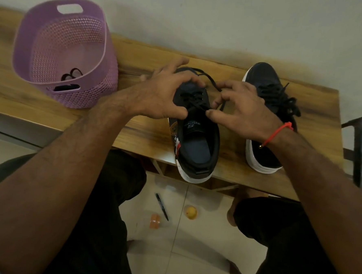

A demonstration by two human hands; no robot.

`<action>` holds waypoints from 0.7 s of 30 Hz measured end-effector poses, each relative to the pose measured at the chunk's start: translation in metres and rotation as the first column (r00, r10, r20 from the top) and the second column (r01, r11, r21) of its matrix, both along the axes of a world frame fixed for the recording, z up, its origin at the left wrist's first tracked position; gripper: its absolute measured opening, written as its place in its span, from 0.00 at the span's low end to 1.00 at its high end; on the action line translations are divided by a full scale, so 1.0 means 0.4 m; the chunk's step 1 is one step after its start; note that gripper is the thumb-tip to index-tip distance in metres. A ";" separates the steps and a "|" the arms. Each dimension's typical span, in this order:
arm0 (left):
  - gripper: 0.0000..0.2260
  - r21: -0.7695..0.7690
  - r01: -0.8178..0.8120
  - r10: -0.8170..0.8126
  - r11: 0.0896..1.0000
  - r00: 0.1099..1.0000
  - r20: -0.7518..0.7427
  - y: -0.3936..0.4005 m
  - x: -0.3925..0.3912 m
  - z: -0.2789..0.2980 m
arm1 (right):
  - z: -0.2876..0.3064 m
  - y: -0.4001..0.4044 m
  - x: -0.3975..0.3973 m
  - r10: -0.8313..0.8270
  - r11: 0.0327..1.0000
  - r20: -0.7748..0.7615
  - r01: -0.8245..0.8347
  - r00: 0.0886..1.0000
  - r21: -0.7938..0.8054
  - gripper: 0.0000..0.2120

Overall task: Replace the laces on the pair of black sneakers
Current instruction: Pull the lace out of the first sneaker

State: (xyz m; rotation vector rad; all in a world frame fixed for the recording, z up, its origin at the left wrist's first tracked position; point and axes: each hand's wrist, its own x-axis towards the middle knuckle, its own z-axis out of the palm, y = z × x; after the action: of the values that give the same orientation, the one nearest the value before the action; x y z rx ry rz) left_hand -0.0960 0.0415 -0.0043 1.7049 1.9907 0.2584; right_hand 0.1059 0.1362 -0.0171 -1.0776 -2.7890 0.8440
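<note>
Two black sneakers with white soles stand on a wooden table [146, 134]. The left sneaker [196, 142] sits in front of me, heel over the table's near edge, a black lace [211, 80] threaded through its eyelets. My left hand [165, 93] grips this shoe's left side over the laced part, thumb near the tongue. My right hand [241, 111] pinches the lace at the shoe's right side, where a loop of it arcs past the toe. The right sneaker [270, 89] stands further right, laced, partly hidden by my right wrist.
A purple perforated basket [60, 53] stands at the table's left, with black laces [71, 75] inside. On the tiled floor below lie a pen [162, 206], a yellow ball [190, 211] and an orange cap [155, 221]. A dark metal frame [359, 147] stands at right.
</note>
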 end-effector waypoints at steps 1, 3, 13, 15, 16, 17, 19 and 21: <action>0.27 0.076 0.020 -0.019 0.997 1.000 -0.011 -0.002 0.005 0.001 | 0.002 -0.004 -0.004 -0.008 1.000 -0.019 0.008 1.000 0.023 0.05; 0.18 0.202 0.060 -0.044 0.977 0.995 -0.087 -0.002 0.013 -0.002 | 0.004 -0.012 -0.011 -0.043 0.997 -0.065 0.046 0.997 0.059 0.06; 0.08 0.388 0.142 -0.003 0.911 0.941 -0.339 0.001 0.054 -0.028 | 0.001 -0.027 -0.019 -0.195 0.969 -0.175 0.217 0.965 0.119 0.02; 0.08 0.372 0.110 0.002 0.922 0.958 -0.288 0.002 0.040 -0.022 | -0.003 -0.030 -0.019 -0.204 0.969 -0.177 0.225 0.963 0.107 0.03; 0.08 0.366 0.095 0.008 0.926 0.962 -0.272 0.003 0.034 -0.019 | -0.003 -0.032 -0.019 -0.204 0.969 -0.181 0.225 0.962 0.105 0.04; 0.08 0.362 0.088 0.014 0.928 0.963 -0.269 0.003 0.030 -0.017 | -0.004 -0.031 -0.020 -0.202 0.968 -0.189 0.225 0.961 0.112 0.04; 0.08 0.359 0.080 0.026 0.930 0.959 -0.281 0.003 0.024 -0.015 | -0.001 -0.029 -0.021 -0.204 0.965 -0.199 0.232 0.958 0.126 0.03; 0.07 0.363 0.049 0.059 0.931 0.958 -0.281 0.003 0.012 -0.011 | 0.004 -0.023 -0.024 -0.242 0.961 -0.202 0.263 0.949 0.088 0.05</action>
State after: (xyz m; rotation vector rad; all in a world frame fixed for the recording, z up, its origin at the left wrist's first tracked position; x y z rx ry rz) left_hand -0.0914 0.0428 -0.0087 2.0694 2.2670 0.4291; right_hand 0.0961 0.1271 -0.0155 -1.2307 -2.4441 0.7071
